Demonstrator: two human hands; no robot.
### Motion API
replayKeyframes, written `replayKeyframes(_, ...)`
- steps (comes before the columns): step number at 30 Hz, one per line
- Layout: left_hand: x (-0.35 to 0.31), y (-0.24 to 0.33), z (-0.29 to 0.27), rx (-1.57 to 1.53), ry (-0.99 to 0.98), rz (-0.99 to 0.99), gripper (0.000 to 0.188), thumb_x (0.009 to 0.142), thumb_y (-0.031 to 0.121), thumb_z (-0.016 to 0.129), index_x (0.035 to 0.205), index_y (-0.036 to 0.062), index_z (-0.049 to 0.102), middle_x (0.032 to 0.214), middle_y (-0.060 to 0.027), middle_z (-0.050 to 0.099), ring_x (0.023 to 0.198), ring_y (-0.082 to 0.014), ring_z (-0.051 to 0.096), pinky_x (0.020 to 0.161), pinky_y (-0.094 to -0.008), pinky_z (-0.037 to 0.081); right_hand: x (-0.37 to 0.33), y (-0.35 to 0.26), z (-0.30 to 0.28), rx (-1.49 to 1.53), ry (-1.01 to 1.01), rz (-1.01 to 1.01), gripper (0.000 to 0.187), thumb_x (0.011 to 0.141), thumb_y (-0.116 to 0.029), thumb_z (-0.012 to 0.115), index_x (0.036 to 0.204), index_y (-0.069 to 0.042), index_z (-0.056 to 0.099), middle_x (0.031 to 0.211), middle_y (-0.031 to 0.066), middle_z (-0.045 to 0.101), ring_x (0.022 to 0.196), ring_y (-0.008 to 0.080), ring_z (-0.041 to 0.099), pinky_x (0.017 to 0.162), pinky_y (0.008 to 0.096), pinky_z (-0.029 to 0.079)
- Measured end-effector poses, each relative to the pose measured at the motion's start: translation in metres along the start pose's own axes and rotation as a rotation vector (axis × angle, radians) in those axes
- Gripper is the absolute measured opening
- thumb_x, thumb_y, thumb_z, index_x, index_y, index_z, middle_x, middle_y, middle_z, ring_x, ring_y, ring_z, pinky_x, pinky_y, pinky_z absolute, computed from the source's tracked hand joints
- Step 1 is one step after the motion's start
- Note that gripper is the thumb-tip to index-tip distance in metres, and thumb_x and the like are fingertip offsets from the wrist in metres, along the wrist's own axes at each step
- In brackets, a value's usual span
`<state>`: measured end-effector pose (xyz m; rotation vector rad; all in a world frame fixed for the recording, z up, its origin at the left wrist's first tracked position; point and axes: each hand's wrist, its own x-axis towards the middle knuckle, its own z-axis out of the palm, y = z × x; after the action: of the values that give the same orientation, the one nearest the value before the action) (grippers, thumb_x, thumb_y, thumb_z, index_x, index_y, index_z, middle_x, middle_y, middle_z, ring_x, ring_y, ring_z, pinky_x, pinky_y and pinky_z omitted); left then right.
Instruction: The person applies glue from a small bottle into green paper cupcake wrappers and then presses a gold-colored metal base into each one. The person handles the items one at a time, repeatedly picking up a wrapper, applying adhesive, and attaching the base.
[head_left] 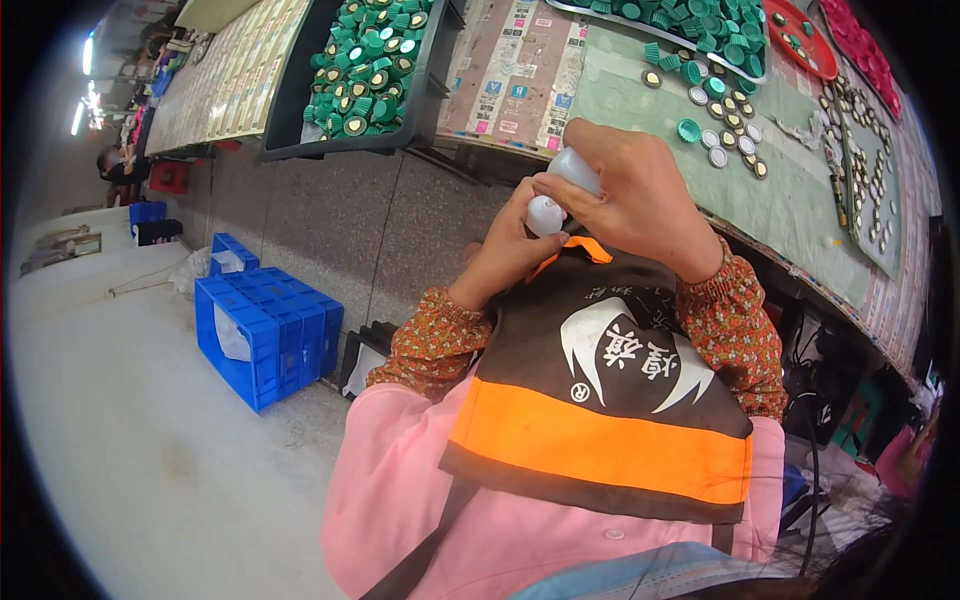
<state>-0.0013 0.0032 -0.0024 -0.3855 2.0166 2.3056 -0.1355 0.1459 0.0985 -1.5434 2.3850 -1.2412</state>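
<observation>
Head view: by the bench's (515,60) near edge, a white bottle (576,172) is gripped by the right hand (640,180), a white knob (544,216) pinched by the left hand (505,238), apparently for steadiness; green caps (688,130) are laid on the bench, presumably for reach.

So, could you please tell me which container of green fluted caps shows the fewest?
The red tray at the upper right: only a few caps lie scattered in it, while the dark grey bin and silvery tray are both heaped.

Left hand (498,250): curled, pinching | right hand (645,190): alongside, curled, back turned up | forearms (432,340): angled inward
</observation>
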Motion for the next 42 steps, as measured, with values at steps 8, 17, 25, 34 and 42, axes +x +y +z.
replayKeyframes(8, -0.0012, 0.0079, 0.0011, -0.005, -0.007, -0.058, 0.051, 0.083, -0.007, 0.067, 0.127, 0.0089, 0.048, 0.115, -0.0016, 0.056, 0.107, -0.0087, 0.055, 0.090, -0.0268, 0.048, -0.0005, 0.0004, 0.0001, 0.008, -0.009, 0.013, 0.034, 0.084, -0.032, 0.074, 0.081, -0.002, 0.058, 0.072, 0.0180, 0.063, 0.069, 0.0415, 0.063, 0.059, 0.0488, 0.048)
replayKeyframes(17, 0.0004, 0.0024, 0.0015, -0.018, -0.008, -0.035, 0.056, 0.082, -0.008, 0.068, 0.131, 0.0088, 0.048, 0.115, -0.0009, 0.055, 0.107, -0.0092, 0.055, 0.092, -0.0278, 0.048, -0.0024, 0.0009, 0.0016, 0.048, 0.043, 0.009, 0.037, 0.083, -0.025, 0.078, 0.078, 0.001, 0.052, 0.070, 0.0209, 0.055, 0.063, 0.0428, 0.053, 0.055, 0.0435, 0.042)
replayKeyframes(25, 0.0011, 0.0009, 0.0008, -0.022, -0.007, -0.072, 0.057, 0.081, -0.008, 0.067, 0.132, 0.0085, 0.048, 0.116, -0.0007, 0.055, 0.107, -0.0089, 0.055, 0.092, -0.0275, 0.048, -0.0030, 0.0021, 0.0008, 0.051, 0.045, 0.014, 0.037, 0.084, -0.025, 0.078, 0.078, 0.001, 0.052, 0.070, 0.0210, 0.055, 0.063, 0.0428, 0.054, 0.055, 0.0433, 0.042)
replayKeyframes(34, 0.0010, 0.0056, 0.0022, -0.009, 0.000, -0.103, 0.056, 0.081, -0.008, 0.067, 0.130, 0.0086, 0.048, 0.115, -0.0010, 0.055, 0.105, -0.0089, 0.055, 0.090, -0.0269, 0.048, -0.0027, 0.0004, -0.0026, 0.013, 0.013, 0.054, 0.034, 0.083, -0.033, 0.074, 0.081, -0.002, 0.059, 0.073, 0.0188, 0.063, 0.069, 0.0429, 0.062, 0.059, 0.0488, 0.048)
replayKeyframes(42, 0.0034, 0.0035, 0.0033, 0.005, -0.015, -0.046, 0.054, 0.081, -0.008, 0.067, 0.129, 0.0093, 0.048, 0.115, -0.0015, 0.055, 0.106, -0.0089, 0.055, 0.089, -0.0270, 0.049, -0.0036, 0.0029, -0.0031, 0.056, 0.046, 0.022, 0.036, 0.085, -0.025, 0.078, 0.079, 0.000, 0.053, 0.068, 0.0204, 0.056, 0.062, 0.0410, 0.056, 0.055, 0.0424, 0.043)
